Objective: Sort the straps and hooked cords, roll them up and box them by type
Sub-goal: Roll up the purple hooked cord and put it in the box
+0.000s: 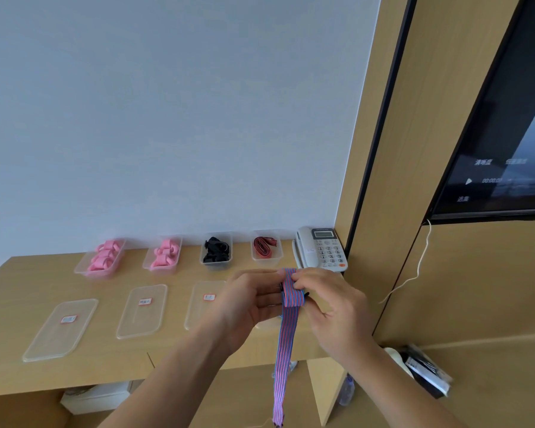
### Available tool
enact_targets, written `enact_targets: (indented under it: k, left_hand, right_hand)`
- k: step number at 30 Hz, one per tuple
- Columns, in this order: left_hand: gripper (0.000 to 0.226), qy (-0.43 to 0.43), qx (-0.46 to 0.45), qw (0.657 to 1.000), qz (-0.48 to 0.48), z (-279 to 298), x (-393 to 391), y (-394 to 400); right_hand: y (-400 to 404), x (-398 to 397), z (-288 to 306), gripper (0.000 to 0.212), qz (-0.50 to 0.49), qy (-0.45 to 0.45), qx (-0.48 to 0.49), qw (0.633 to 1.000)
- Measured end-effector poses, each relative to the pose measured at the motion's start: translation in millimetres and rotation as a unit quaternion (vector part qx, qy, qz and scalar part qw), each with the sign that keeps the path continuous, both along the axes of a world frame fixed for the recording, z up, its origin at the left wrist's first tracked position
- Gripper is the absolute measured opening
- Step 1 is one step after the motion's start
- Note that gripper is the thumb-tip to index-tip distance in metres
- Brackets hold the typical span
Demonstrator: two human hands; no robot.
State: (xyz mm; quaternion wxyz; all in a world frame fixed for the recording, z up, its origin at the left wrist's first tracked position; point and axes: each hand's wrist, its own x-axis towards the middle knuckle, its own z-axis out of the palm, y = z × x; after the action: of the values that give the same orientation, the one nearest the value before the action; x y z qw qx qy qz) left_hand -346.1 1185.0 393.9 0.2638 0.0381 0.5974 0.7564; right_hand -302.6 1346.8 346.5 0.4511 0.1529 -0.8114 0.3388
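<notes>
A red-and-blue striped strap is held above the front right of the wooden desk. My left hand grips its rolled part from the left, and my right hand pinches it from the right. The loose tail hangs down past the desk edge. Along the back stand several clear boxes: two with pink rolls, one with black straps, one with a red-and-black striped strap.
Three clear lids with red-edged labels lie in front of the boxes. A white desk phone stands at the back right. A wall screen hangs to the right, and a white cable dangles beneath it.
</notes>
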Motion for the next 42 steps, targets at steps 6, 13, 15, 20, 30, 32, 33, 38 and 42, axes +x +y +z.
enact_targets:
  k: [6, 13, 15, 20, 30, 32, 33, 38, 42]
  left_hand:
    - [0.020, 0.016, -0.003, 1.000, 0.004, -4, -8, -2]
    - [0.023, 0.096, -0.035, 0.994, 0.027, 1, -11, 0]
    - [0.025, 0.117, -0.035, 0.992, 0.029, 6, -9, 1]
    - [0.028, 0.136, -0.041, 0.990, 0.023, 10, -8, 0]
    - [0.034, 0.078, -0.058, 0.995, -0.008, 8, 3, 8]
    - [0.040, 0.065, -0.065, 0.996, 0.002, 8, 6, 10]
    - [0.042, 0.061, -0.065, 0.996, 0.006, 9, 8, 10]
    - [0.052, 0.042, -0.083, 0.996, 0.009, 12, 11, 13]
    - [0.063, 0.010, -0.090, 0.996, -0.004, 10, 12, 16]
  right_hand:
    - [-1, 0, 1, 0.034, 0.004, 0.012, 0.039, 0.999]
    - [-5, 7, 18, 0.024, 0.059, -0.091, -0.152, 0.982]
    - [-8, 4, 27, 0.031, 0.057, -0.192, -0.230, 0.952]
    - [0, -5, 37, 0.024, 0.142, -0.357, -0.294, 0.875]
    - [6, -16, 51, 0.021, 0.157, -0.333, -0.345, 0.863]
    - [8, -18, 50, 0.022, 0.146, -0.323, -0.333, 0.874]
    - [9, -19, 49, 0.023, 0.139, -0.316, -0.325, 0.881]
    - [10, -20, 46, 0.028, 0.131, -0.272, -0.311, 0.901]
    - [10, -19, 48, 0.031, 0.116, -0.233, -0.295, 0.919]
